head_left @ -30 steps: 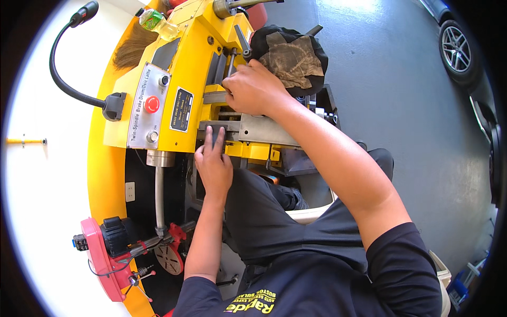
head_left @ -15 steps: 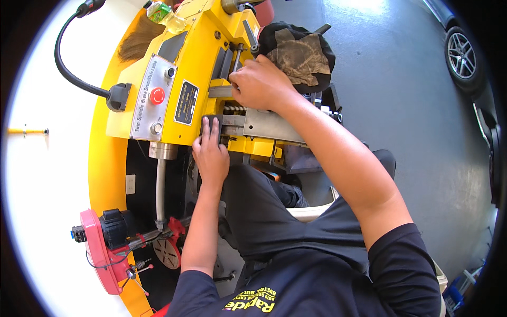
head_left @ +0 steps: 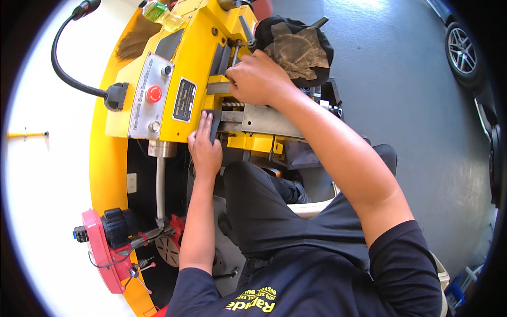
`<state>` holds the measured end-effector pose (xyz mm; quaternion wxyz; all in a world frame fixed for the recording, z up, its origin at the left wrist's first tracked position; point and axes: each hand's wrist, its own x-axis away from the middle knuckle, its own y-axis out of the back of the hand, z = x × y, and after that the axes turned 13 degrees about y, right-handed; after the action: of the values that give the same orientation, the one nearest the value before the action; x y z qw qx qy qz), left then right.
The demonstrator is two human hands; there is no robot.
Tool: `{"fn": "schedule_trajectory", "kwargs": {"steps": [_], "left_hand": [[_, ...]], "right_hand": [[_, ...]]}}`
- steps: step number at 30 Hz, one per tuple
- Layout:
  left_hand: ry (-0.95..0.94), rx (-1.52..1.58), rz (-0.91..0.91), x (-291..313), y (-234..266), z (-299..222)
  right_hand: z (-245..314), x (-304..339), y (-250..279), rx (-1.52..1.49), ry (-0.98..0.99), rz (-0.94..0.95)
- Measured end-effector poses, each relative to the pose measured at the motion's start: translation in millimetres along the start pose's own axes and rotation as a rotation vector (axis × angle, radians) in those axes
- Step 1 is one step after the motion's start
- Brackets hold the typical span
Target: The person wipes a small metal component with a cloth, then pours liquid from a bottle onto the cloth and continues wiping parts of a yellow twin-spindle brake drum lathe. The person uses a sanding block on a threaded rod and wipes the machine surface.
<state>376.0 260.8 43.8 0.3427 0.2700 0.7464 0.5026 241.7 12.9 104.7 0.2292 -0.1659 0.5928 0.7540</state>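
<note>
A yellow bench machine (head_left: 198, 58) with a red round button (head_left: 154, 94) fills the upper middle. My left hand (head_left: 205, 148) presses flat against a dark block (head_left: 213, 124) at the machine's front, fingers together and pointing up. My right hand (head_left: 259, 79) curls over a grey metal part (head_left: 219, 87) near the machine's middle, just above a threaded screw (head_left: 232, 105) and a grey steel plate (head_left: 269, 121). Whether the right hand grips that part is hidden by its fingers.
A crumpled brown rag on a dark cap (head_left: 298, 50) lies behind my right hand. A black gooseneck lamp (head_left: 68, 68) curves at the left. A red tool with a black motor (head_left: 108, 248) sits lower left. A car wheel (head_left: 462, 50) stands on the grey floor at the right.
My head has shifted, so the machine sits a little higher in view. Both hands stay on the same parts of the machine, the left one slightly further up the dark block.
</note>
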Motion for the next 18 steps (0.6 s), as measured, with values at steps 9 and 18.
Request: {"fn": "schedule_trajectory", "kwargs": {"steps": [9,18], "left_hand": [[0.030,0.064,0.019,14,-2,-5],[0.070,0.036,-0.010,16,-3,-4]], "right_hand": [[6,-1,7,-0.016,-0.022,0.059],[6,1,3,0.002,0.013,-0.002]]}}
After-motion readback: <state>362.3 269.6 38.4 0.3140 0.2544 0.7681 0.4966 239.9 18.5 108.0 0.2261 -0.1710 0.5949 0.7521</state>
